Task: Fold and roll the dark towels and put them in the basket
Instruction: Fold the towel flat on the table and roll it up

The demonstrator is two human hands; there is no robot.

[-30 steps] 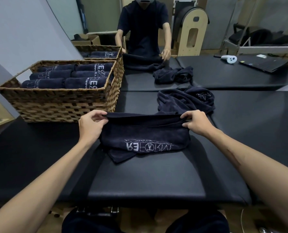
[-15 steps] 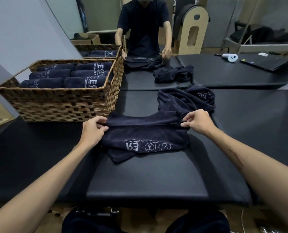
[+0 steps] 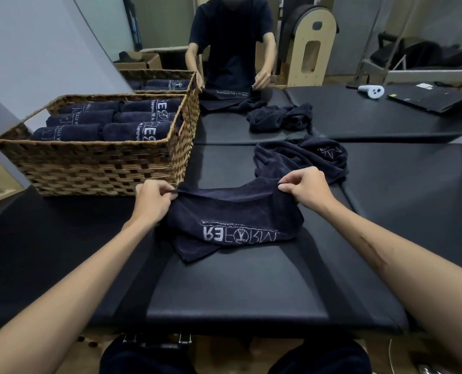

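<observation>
Hands hold one dark towel (image 3: 232, 217) by its far edge over the black padded worktop (image 3: 238, 290). The left hand (image 3: 153, 202) pinches the towel's far-left corner between thumb and curled fingers (image 3: 168, 191); the right hand (image 3: 306, 188) pinches the far-right corner the same way. Between them the edge sags slightly, and the towel's near part lies on the worktop with pale lettering facing up. At 1 o'clock from it, just beyond the right hand, a crumpled towel (image 3: 302, 159) lies in a heap. At 10 o'clock stands a woven basket (image 3: 103, 168), close to the left hand, holding rolled towels (image 3: 108, 122) in rows. At 12 o'clock a mirror (image 3: 278, 49) reflects the scene.
</observation>
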